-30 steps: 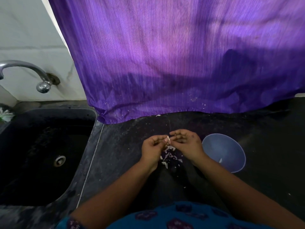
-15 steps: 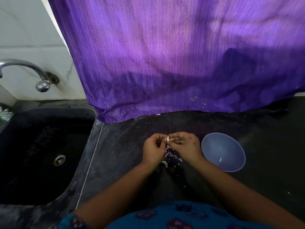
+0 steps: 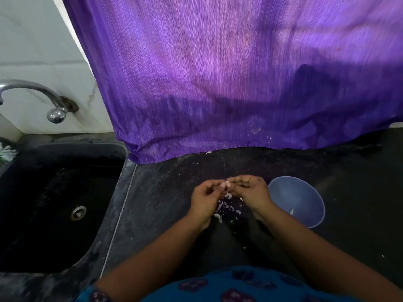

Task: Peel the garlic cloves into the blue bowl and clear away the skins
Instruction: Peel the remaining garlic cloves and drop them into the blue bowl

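A: Grip status?

B: Small pale garlic clove pinched between left hand and right hand, fingertips curled in tight. Held above the dark stone counter, directly over the skins, probably so peelings drop onto one heap.

A: Location of blue bowl?

B: Just beside the right wrist, likely set within short reach for dropping. Smooth, round, matte; one pale piece inside, apparently a peeled clove.

A: Skins?

B: Thin, papery, white-to-purplish flakes, scattered loosely. Not yet cleared
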Demonstrator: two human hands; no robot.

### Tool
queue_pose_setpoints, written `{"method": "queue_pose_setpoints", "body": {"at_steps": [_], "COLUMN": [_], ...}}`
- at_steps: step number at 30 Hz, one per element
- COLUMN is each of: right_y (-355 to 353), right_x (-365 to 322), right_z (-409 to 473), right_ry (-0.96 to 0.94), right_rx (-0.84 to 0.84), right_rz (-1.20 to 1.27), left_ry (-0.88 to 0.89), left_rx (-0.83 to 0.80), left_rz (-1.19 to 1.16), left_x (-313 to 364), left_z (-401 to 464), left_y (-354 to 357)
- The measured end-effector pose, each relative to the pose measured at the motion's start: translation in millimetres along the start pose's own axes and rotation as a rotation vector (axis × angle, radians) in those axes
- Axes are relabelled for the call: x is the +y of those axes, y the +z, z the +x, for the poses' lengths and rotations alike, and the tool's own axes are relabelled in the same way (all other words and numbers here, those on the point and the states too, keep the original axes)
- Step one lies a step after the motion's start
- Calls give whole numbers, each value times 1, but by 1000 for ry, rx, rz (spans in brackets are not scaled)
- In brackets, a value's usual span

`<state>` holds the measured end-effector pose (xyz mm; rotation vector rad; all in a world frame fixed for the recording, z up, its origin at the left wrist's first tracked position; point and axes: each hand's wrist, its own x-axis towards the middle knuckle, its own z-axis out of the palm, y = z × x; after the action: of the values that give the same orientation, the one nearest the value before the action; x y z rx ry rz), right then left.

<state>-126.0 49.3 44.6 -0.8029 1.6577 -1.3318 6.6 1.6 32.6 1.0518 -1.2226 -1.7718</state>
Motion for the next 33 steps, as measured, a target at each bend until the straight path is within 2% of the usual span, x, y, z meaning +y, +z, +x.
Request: {"method": "queue_pose_setpoints", "body": {"at_steps": [3, 5, 8, 12, 17, 23, 27, 33], "right_y": [0, 0, -2, -3, 5, 8, 8, 2], "right_x": [3, 3, 3, 5, 8, 12, 13, 9], "right_z": [3, 4, 3, 4, 4, 1, 4, 8], "right_ry": [-37, -111, -340, -682, -835, -849, -784, -593], "right_rx": [-34, -10, 26, -24, 27, 46, 26, -48], "right_rz": [-74, -212, -541, -881, -1105, -1147, -1151, -872], "left_ry": [30, 44, 62, 38, 56, 12, -5, -59], "left_rx": [23, 44, 73, 110, 143, 156, 131, 51], "left_rz": [55, 105, 184, 176, 257, 220, 177, -8], "left_x": [-1, -1, -1, -2, -5, -10, -10, -6], "left_z": [2, 4, 4, 4, 6, 7, 7, 7], "left_y": [-3, -5, -4, -3, -1, 2, 2, -2]}}
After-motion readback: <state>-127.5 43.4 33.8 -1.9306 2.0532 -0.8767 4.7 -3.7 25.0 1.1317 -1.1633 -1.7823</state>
